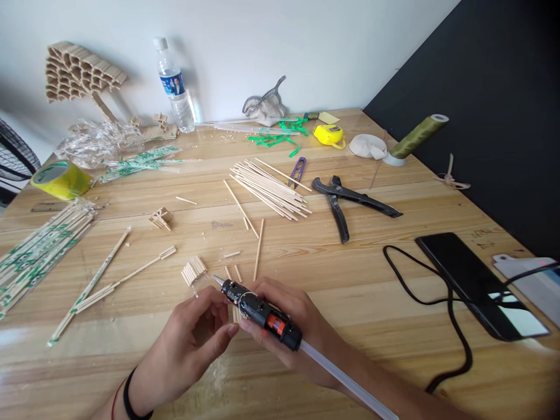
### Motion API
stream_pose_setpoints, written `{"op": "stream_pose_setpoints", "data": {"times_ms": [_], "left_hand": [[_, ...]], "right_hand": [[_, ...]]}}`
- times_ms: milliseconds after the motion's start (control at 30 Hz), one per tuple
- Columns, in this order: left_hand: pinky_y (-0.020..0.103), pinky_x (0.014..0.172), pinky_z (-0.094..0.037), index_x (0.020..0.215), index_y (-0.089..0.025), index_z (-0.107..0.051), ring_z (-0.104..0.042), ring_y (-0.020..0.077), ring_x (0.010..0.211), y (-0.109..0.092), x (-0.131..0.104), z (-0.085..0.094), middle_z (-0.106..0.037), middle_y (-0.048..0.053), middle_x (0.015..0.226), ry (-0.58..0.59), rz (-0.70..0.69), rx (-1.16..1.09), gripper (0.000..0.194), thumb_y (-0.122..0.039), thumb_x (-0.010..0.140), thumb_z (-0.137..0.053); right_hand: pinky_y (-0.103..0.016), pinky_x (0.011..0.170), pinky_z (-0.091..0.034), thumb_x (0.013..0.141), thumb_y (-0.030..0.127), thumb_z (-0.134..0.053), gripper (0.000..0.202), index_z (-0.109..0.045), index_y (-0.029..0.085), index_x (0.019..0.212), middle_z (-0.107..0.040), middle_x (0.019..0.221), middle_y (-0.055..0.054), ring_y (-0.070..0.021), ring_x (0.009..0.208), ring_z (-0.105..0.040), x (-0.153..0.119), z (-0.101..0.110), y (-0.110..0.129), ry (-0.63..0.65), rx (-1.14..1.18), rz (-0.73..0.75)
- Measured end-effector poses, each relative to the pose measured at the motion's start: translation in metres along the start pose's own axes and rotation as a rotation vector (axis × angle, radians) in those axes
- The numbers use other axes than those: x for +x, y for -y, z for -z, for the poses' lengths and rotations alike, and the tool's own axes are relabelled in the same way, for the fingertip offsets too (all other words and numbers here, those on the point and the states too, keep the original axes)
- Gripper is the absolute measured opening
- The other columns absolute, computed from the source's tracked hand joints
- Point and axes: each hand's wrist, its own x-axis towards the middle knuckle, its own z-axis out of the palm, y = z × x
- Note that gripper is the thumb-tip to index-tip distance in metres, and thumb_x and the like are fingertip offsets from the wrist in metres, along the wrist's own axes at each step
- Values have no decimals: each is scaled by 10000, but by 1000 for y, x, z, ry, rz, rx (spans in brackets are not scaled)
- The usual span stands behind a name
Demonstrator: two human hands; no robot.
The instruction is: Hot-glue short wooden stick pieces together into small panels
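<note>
A black glue gun (258,312) with a clear glue stick out of its back is held in my right hand (293,326), its metal tip pointing up and left. Beside it, my left hand (196,335) has curled fingers and a thumb close together near the gun's front; what they hold, if anything, is hidden. Short light wooden pieces (236,314) show between the two hands, partly covered. Just beyond my left hand lies a small raft of short sticks (193,270). A few loose short pieces (232,254) and a longer stick (259,249) rest past the gun.
Long sticks (271,189) lie mid-table, near purple snips (298,170) and a black cutter (339,201). Wrapped chopsticks (41,251) and yellow tape (61,179) are left. A phone (476,286) and black cable (450,318) lie right. A bottle (175,87) stands behind.
</note>
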Motion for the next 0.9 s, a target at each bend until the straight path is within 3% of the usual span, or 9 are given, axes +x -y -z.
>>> {"op": "stream_pose_setpoints", "data": {"times_ms": [900], "left_hand": [[252, 650, -508, 1043, -204, -644, -598, 170, 714, -1, 0, 0, -663, 25, 821, -20, -22, -17, 191, -390, 1038, -600]], "right_hand": [[-268, 738, -525, 949, 159, -678, 115, -618, 240, 1004, -721, 931, -24, -174, 814, -671, 1, 0, 1, -22, -29, 30]]}}
